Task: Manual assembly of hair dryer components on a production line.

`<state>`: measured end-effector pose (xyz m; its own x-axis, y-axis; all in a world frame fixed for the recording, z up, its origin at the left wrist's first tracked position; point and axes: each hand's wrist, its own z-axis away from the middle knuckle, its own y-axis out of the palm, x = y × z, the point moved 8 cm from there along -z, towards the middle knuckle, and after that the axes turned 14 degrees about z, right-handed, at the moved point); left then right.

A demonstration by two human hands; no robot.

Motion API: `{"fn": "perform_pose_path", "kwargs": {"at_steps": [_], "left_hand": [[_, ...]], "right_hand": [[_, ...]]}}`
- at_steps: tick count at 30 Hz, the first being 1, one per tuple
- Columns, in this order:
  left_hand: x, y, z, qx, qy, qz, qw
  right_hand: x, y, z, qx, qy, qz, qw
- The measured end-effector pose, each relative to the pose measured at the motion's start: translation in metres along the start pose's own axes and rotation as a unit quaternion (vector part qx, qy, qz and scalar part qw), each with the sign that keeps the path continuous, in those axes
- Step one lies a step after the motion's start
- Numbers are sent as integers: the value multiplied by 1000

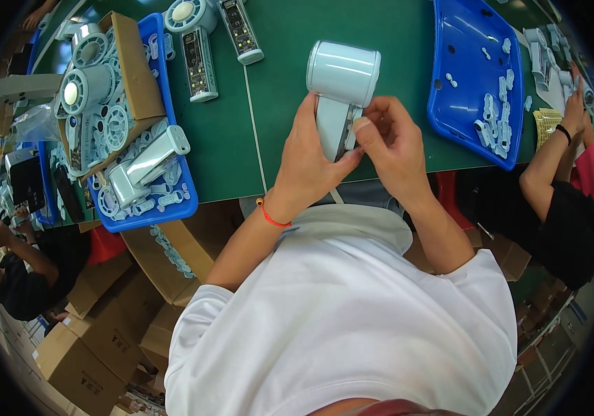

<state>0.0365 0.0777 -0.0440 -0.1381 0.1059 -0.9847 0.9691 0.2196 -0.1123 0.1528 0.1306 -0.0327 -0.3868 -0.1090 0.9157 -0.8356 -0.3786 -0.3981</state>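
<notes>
Above the table's near edge I hold a pale blue handheld fan (344, 73), its round drum-shaped head pointing away from me and its handle toward me. My left hand (305, 156) is wrapped round the handle from the left, with a red string bracelet on that wrist. On the other side, my right hand (395, 142) has thumb and fingers closed against the handle's right edge, where a darker strip shows. Whether a small part sits between those fingertips is hidden. Two more fans with exposed circuit boards in their handles lie farther off, one of them (200, 66) at the left.
A blue tray (189, 201) at left carries loose pale parts and a cardboard box (141, 69) full of fan pieces. Another blue tray (460, 76) at right holds small parts. A white cord (254, 125) crosses the green table (280, 28). Co-workers sit on both sides.
</notes>
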Motion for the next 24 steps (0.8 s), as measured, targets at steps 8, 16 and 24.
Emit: {"fn": "perform_pose_path", "kwargs": {"at_steps": [8, 16, 24], "left_hand": [[1, 5, 3, -3, 18, -31, 999], [2, -4, 3, -56, -17, 23, 998], [7, -4, 3, -41, -43, 59, 997]], "right_hand": [[6, 2, 1, -38, -62, 175, 982], [18, 1, 3, -130, -115, 137, 975], [15, 3, 0, -31, -52, 107, 992]]}}
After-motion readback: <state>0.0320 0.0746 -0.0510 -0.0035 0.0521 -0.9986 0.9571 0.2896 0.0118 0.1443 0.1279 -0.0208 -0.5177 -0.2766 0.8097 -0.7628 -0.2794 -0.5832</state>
